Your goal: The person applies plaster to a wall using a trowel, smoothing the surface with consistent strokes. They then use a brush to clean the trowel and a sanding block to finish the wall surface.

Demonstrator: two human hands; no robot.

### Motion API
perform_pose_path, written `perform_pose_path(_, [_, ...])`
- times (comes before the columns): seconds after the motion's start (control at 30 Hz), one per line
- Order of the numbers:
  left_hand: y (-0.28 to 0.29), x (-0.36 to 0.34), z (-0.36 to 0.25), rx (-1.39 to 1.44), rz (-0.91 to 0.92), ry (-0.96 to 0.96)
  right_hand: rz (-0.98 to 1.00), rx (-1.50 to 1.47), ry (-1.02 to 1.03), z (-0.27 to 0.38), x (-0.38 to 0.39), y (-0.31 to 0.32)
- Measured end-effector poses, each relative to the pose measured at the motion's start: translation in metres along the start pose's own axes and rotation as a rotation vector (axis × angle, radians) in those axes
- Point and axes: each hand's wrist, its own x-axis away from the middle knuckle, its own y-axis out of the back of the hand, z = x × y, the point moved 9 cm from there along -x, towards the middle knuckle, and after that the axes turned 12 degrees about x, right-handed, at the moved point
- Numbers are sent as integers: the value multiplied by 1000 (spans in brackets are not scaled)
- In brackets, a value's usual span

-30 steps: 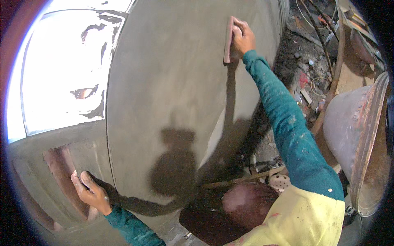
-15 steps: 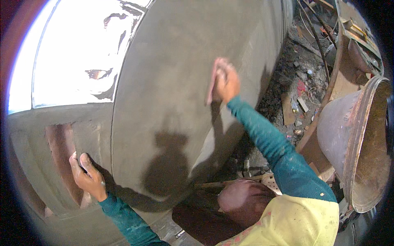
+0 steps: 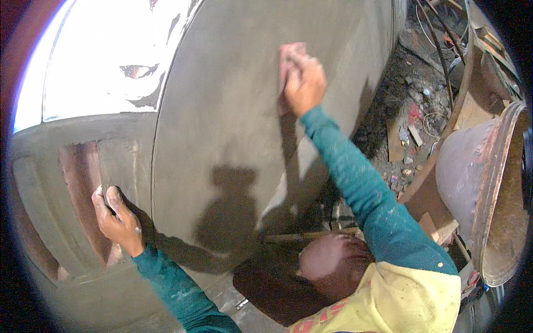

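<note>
A large grey, smooth curved surface (image 3: 222, 100) fills the middle of the view, with a thin dark seam down its left part. My right hand (image 3: 305, 83) is closed around a flat pink pad (image 3: 284, 69) and presses it to the upper part of this surface; whether it is sponge or abrasive I cannot tell. Farther left, my left hand (image 3: 119, 225) rests at the edge of a reddish recessed groove (image 3: 83, 183) in the grey panel. Its thumb and fingers are bent towards each other, and anything between them is hidden.
Bright glossy sheeting (image 3: 105, 61) covers the upper left. At right stands a large bell-shaped vessel (image 3: 466, 172) with a rusty rim. Debris-strewn ground (image 3: 413, 122) lies beyond the curved surface, with thin rods (image 3: 441, 55) above it. A rounded brownish-red object (image 3: 327, 258) is below my right arm.
My right hand has moved the pink pad up the surface, away from me. The view has shifted slightly; my left hand stays by the groove.
</note>
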Motion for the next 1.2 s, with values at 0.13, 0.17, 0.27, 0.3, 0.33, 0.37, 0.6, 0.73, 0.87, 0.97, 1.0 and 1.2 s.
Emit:
perform_pose_path(0.13, [-3, -8, -11, 12, 3, 15, -120, -46, -155, -56, 39, -9])
perform_pose_path(0.17, [-3, -7, -10, -4, 9, -5, -203, 10, -10, -34, 67, -7])
perform_pose_path(0.27, [3, 1, -2, -3, -17, -23, -108, 36, 115, 34, 78, -1])
perform_pose_path(0.3, [-2, 0, -5, 27, 8, -1, -114, 18, -5, 4, 57, -6])
perform_pose_path(0.33, [-3, -2, -7, 47, 29, 30, -112, -8, -119, -18, 31, -3])
perform_pose_path(0.37, [-5, -3, -6, 76, 38, 64, -120, -31, -220, -36, 17, 4])
perform_pose_path(0.6, [0, -7, -11, 2, 68, 25, -68, 74, 26, 19, 42, -5])
perform_pose_path(0.73, [-5, -3, -3, 40, 38, 21, -70, -49, -211, -54, -47, 9])
perform_pose_path(0.87, [-7, -11, -9, 45, 41, 29, -1, -73, -454, -133, 24, -18])
perform_pose_path(0.97, [0, -7, 6, 28, 79, 56, -48, -37, -218, -74, 41, -32])
perform_pose_path(1.0, [0, -1, 12, 37, 67, 56, -48, -26, -158, -55, 34, -26])
perform_pose_path(1.2, [-2, 2, 27, 36, 46, 95, -38, -113, -424, -204, -113, -12])
